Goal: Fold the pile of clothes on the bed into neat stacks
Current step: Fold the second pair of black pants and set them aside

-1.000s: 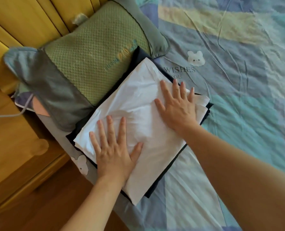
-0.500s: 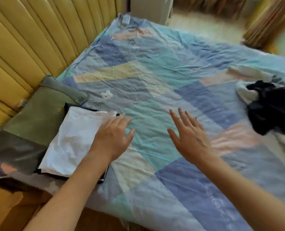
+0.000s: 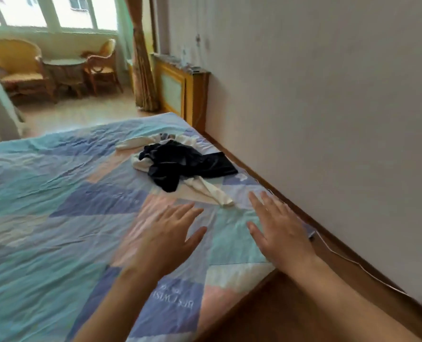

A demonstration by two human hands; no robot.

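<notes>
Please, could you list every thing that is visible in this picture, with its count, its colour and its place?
bedspread: one, patchwork of blue, teal, pink and cream, covering the bed.
dark garment: one, navy or black, crumpled on top of the pile near the bed's far right edge.
cream garments: count unclear, cream white, under the dark garment.
armchairs: two, yellow, by the window.
round table: one, between the armchairs.
curtain: one, brown-gold, beside the window.
cabinet: one, yellow wood, against the wall.
cable: one, white, on the floor along the wall.
left hand: one, open, above the bedspread.
right hand: one, open, above the bed's right edge.
</notes>
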